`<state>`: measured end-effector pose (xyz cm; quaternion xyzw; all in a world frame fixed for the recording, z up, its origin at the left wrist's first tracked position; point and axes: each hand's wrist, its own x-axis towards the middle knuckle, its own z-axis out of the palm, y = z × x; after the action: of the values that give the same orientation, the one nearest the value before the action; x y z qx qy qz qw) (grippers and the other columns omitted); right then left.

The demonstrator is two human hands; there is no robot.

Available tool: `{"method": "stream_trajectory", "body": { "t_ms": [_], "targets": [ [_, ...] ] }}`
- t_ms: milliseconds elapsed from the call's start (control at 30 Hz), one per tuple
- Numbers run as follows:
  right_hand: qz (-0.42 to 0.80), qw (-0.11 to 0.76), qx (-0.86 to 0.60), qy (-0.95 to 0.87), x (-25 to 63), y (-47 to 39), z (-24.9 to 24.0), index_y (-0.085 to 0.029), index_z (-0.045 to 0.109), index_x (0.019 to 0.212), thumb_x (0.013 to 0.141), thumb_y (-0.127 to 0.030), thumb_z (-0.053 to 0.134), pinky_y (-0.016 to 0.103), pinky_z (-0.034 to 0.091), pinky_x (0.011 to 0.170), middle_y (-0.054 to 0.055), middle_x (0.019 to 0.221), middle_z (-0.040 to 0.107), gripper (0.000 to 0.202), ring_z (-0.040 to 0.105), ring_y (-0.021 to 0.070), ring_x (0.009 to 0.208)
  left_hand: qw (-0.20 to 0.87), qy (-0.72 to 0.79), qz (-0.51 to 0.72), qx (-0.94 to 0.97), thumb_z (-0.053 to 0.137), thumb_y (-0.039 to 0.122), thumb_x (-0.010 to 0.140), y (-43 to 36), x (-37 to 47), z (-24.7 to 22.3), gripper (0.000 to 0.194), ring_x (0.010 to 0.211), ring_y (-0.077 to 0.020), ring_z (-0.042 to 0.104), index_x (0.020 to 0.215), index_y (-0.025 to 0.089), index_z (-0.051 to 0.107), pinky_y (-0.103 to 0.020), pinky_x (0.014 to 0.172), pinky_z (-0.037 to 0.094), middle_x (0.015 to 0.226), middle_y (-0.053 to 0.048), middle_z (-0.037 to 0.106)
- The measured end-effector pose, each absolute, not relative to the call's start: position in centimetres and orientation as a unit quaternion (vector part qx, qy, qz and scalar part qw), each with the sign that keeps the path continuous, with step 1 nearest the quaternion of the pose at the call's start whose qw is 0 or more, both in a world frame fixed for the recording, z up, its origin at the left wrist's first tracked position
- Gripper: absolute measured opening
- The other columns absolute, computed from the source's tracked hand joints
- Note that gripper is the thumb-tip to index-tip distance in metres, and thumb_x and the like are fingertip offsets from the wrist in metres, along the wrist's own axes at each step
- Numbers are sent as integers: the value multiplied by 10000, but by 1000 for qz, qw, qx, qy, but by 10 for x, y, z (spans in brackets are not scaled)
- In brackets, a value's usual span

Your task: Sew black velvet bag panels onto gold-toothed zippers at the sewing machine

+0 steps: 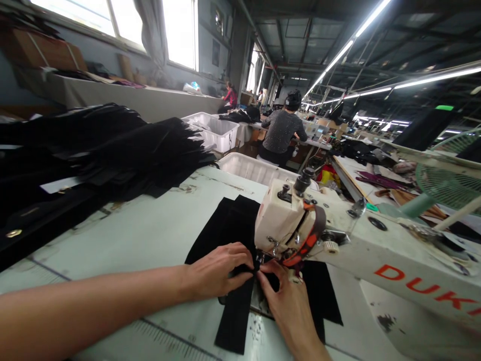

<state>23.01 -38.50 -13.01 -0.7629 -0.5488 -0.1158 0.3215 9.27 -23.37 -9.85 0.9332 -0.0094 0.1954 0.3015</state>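
Note:
A sewing machine (289,215) with red lettering on its arm stands at the right of the table. Black fabric (233,225) lies under its needle area and spreads to both sides of the head. My left hand (221,268) is on the fabric left of the presser foot, thumb and fingertips pinched on the cloth. Close in front of the needle, my right hand (289,296) pinches the same black fabric between thumb and index finger. The fingertips of both hands nearly meet there. The exact stitching point is hidden by the fingers and the machine head.
A big heap of black fabric pieces (112,150) covers the table's left side. Behind the table stand white plastic bins (248,168). Another person (281,130) sits with their back to me. A green fan (447,175) is at the right. Ruler markings (169,338) run along the near tabletop.

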Motion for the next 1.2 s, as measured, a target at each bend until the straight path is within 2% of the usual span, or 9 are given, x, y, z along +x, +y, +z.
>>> {"method": "stream_trajectory", "body": {
  "t_ms": [167, 300, 467, 567, 667, 800, 967, 1100, 1200],
  "targets": [
    [-152, 281, -768, -555, 224, -380, -131, -202, 669, 884, 980, -295, 403, 362, 509, 677, 88, 870, 702, 298, 672, 253, 770, 279, -31, 190, 941, 617, 142, 860, -231, 95, -107, 197, 1002, -194, 635, 1036, 169, 703, -283, 913, 512, 1031, -64, 695],
    [-157, 267, -764, -567, 227, -384, -128, -213, 656, 898, 989, -294, 387, 348, 513, 672, 68, 849, 696, 296, 665, 230, 746, 238, -79, 179, 951, 598, 71, 836, -229, 94, -110, 280, 1054, -232, 626, 1090, 160, 678, -333, 960, 478, 1076, -86, 699],
    [-124, 284, -781, -542, 237, -396, -130, -212, 641, 1082, 881, -336, 587, 439, 542, 824, 89, 1042, 689, 242, 652, 283, 962, 178, -122, 171, 961, 455, 58, 922, -230, 91, -110, 300, 1126, -285, 597, 1168, 88, 624, -399, 973, 454, 1122, -165, 685],
    [-72, 305, -777, -546, 239, -397, -135, -241, 651, 1086, 850, -277, 617, 486, 523, 903, 65, 1093, 689, 241, 637, 288, 1038, 184, -121, 174, 960, 501, 53, 864, -227, 91, -111, 324, 1105, -266, 610, 1153, 103, 639, -379, 968, 463, 1130, -133, 692],
    [-67, 323, -763, -556, 240, -395, -138, -236, 684, 1016, 894, -255, 560, 468, 537, 892, 61, 1046, 709, 175, 664, 266, 1002, 200, -108, 183, 957, 529, 16, 752, -224, 92, -111, 414, 1081, -232, 624, 1127, 131, 659, -339, 968, 471, 1116, -88, 706],
    [-89, 327, -731, -593, 241, -394, -133, -237, 702, 991, 959, -254, 494, 400, 557, 877, 54, 1027, 720, 212, 682, 223, 976, 213, -99, 196, 952, 487, -20, 675, -223, 93, -111, 486, 1079, -211, 631, 1095, 134, 674, -317, 956, 477, 1105, -73, 719],
    [-120, 294, -715, -623, 241, -397, -123, -242, 691, 1056, 991, -223, 443, 385, 557, 875, 49, 1041, 711, 257, 672, 211, 980, 200, -108, 194, 954, 494, -5, 731, -226, 92, -114, 441, 1090, -242, 623, 1114, 140, 657, -355, 956, 465, 1116, -93, 713],
    [-131, 300, -705, -629, 242, -395, -128, -237, 689, 1030, 998, -312, 462, 393, 574, 836, 55, 1031, 717, 242, 678, 226, 966, 186, -119, 185, 958, 508, 19, 800, -224, 92, -114, 382, 1087, -240, 622, 1137, 139, 641, -347, 961, 459, 1109, -102, 706],
    [-119, 317, -717, -610, 241, -393, -134, -225, 688, 997, 995, -345, 469, 405, 577, 823, 58, 984, 722, 249, 686, 234, 933, 181, -120, 178, 960, 524, 23, 793, -224, 92, -109, 427, 1072, -238, 620, 1192, 143, 619, -342, 965, 454, 1092, -98, 707]
  ]
}}
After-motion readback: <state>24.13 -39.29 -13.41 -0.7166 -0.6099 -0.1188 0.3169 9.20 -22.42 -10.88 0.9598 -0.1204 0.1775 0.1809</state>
